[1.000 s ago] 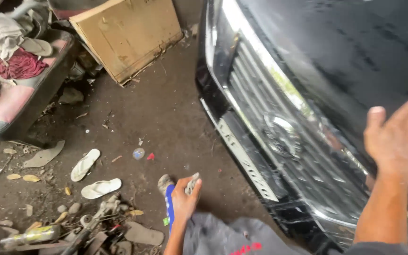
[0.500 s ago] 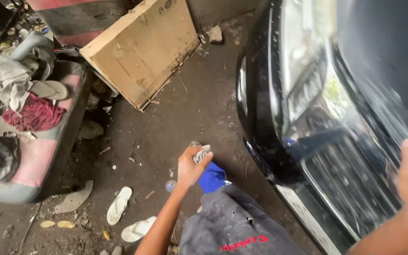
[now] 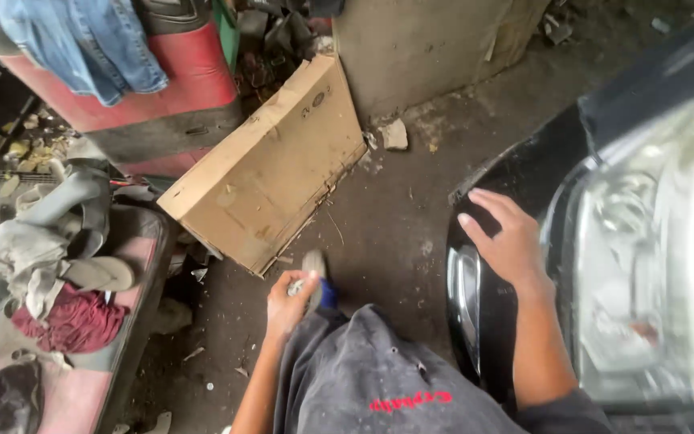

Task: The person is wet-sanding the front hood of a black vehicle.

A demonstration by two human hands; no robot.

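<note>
Garage floor, right hand now on car

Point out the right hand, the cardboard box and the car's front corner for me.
right hand [image 3: 512, 241], head view, on the back of the hand.
cardboard box [image 3: 271, 169], head view, on its broad flat face.
car [image 3: 524, 173], head view, on the black front corner.
</note>
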